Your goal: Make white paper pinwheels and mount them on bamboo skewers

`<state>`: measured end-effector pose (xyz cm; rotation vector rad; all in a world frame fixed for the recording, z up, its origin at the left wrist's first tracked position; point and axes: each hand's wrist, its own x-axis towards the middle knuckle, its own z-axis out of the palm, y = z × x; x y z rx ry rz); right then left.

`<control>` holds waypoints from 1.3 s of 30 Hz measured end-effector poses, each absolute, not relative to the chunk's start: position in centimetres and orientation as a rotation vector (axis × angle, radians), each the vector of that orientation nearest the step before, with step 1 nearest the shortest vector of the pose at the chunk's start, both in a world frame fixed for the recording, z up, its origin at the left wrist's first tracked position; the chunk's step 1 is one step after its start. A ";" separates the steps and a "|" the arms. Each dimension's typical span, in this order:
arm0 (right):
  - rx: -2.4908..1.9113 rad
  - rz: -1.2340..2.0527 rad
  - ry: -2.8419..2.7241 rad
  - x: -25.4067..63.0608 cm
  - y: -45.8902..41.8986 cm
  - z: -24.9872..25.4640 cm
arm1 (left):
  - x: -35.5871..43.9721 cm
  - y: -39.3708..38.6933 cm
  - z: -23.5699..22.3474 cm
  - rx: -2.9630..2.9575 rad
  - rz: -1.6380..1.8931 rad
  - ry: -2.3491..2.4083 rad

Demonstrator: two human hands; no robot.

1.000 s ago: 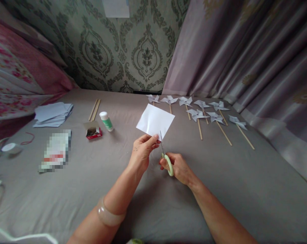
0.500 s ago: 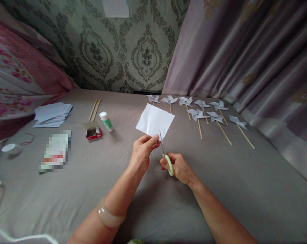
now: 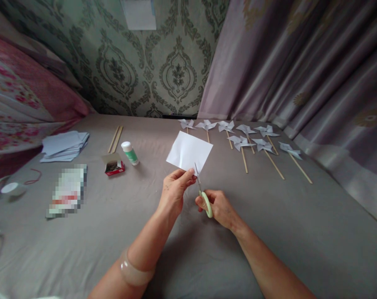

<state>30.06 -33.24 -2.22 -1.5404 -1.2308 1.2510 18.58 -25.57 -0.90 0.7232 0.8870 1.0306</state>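
Observation:
My left hand [image 3: 176,187] pinches the near corner of a square sheet of white paper [image 3: 188,149], held up above the cloth-covered surface. In my right hand [image 3: 218,205] is a pair of scissors [image 3: 207,203] with pale green handles. Their blades point away from me and lie at the paper's near corner, close beside my left thumb. Whether the blades are parted is hard to make out.
Several paper pinwheels [image 3: 240,143] on wooden sticks lie at the back right. To the left are a glue stick [image 3: 130,153], an open red box [image 3: 115,169], wooden sticks [image 3: 115,140], a stack of paper [image 3: 65,145], a blurred packet [image 3: 68,191] and a white round-lidded container [image 3: 13,189].
The whole view has tilted slightly upward, so things sit a little lower. Both hands keep their hold, and the scissor blades have shifted only slightly at the paper's corner.

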 end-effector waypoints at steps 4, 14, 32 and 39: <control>-1.549 1.241 -1.231 30.1 -33.2 -2.3 | 18.6 -25.6 -0.8 0.710 1.035 0.882; -1.556 1.220 -1.214 30.1 -33.2 -2.8 | 18.6 -25.5 -0.7 0.695 1.036 0.869; -1.572 1.208 -1.139 29.9 -32.9 -3.0 | 18.6 -25.7 -0.5 0.696 1.042 0.869; -1.505 1.154 -1.160 30.0 -32.9 -2.9 | 18.9 -26.2 -0.7 0.715 0.997 0.847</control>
